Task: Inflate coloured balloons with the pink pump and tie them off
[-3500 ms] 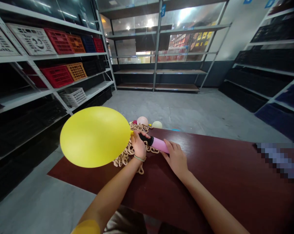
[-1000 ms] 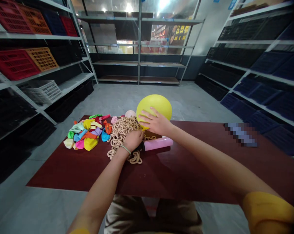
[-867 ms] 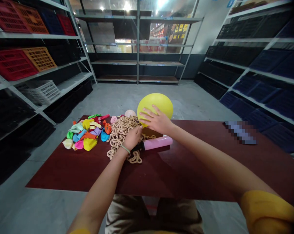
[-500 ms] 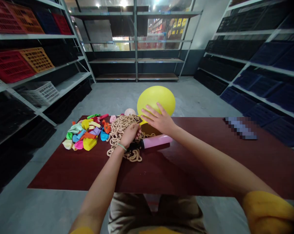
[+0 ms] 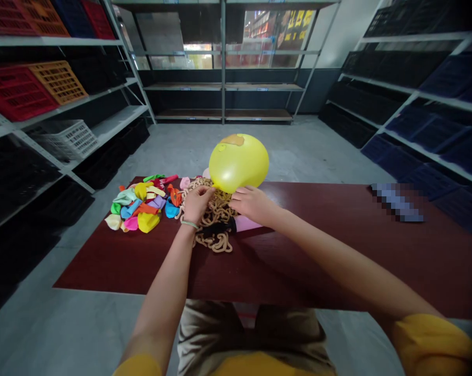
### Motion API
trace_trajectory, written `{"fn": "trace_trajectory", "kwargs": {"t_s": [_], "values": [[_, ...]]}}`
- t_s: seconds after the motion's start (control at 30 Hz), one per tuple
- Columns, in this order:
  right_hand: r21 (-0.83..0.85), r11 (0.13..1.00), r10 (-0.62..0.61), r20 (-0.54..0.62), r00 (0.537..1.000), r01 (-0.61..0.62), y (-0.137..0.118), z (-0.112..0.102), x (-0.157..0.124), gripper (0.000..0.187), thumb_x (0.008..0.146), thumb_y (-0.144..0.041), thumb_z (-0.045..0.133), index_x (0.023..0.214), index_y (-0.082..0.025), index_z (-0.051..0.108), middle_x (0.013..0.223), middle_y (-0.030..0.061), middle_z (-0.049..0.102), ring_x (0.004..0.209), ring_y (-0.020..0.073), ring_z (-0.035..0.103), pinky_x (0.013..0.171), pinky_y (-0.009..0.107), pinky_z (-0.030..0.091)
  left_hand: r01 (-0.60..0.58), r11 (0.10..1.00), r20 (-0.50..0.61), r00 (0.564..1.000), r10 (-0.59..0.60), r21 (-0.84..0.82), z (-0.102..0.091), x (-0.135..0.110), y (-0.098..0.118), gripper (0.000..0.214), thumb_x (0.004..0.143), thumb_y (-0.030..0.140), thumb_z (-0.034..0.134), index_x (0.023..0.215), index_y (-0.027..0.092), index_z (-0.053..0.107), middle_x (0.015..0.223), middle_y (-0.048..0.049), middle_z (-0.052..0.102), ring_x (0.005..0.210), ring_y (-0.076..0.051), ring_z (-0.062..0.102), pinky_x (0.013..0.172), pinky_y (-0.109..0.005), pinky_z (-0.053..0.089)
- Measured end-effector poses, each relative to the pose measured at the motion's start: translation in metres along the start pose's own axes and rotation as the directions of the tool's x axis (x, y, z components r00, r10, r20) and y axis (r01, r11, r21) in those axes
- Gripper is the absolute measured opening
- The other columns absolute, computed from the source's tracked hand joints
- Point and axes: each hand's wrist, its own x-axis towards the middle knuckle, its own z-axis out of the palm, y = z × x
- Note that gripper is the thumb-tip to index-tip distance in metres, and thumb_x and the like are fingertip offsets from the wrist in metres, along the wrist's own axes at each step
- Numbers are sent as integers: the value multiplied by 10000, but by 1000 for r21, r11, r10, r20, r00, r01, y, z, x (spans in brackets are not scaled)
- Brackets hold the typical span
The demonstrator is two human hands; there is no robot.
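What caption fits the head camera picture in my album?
Left hand pinches yellow balloon by its neck, right hand close by, tan chain below.

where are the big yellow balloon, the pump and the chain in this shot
big yellow balloon (image 5: pixel 239 163): head view, middle of its inflated body
pump (image 5: pixel 244 224): head view, on its pink barrel
chain (image 5: pixel 219 211): head view, on the beige links between the hands
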Motion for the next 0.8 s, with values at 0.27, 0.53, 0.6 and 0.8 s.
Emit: {"fn": "trace_trajectory", "kwargs": {"t_s": [0.27,0.53,0.6,0.8], "values": [[220,900,330,221,918,-377,-20,31,39,164,872,-204,584,801,-165,727,814,101,712,758,208,642,698,348,459,12,999,-43,999,-10,37,-4,3,0,304,807,467,656,759,170,698,623,7,618,479,-110,487,479,-226,364],[499,746,397,198,896,-441,2,-10,34,144,888,-270,555,880,-205,683,921,59,731,817,185,666,716,304,494,13,999,-32,999,-11,48,-5,-1,10,330,796,489,665,778,164,718,611,9,623,528,-113,513,527,-223,382],[739,513,371,268,889,-437,11,-30,29,170,928,-300,493,913,-207,635,940,61,731,830,168,675,714,281,519,16,999,-8,1000,-16,51,-3,-3,12,345,791,504,672,786,163,721,599,8,618,533,-115,516,529,-225,378],[893,290,411,210,887,-345,25,-61,20,153,938,-350,503,920,-221,585,821,26,675,728,151,663,668,281,546,-3,999,73,997,6,-47,3,-6,14,348,797,506,670,752,162,682,622,3,608,535,-113,508,538,-230,393]]}}
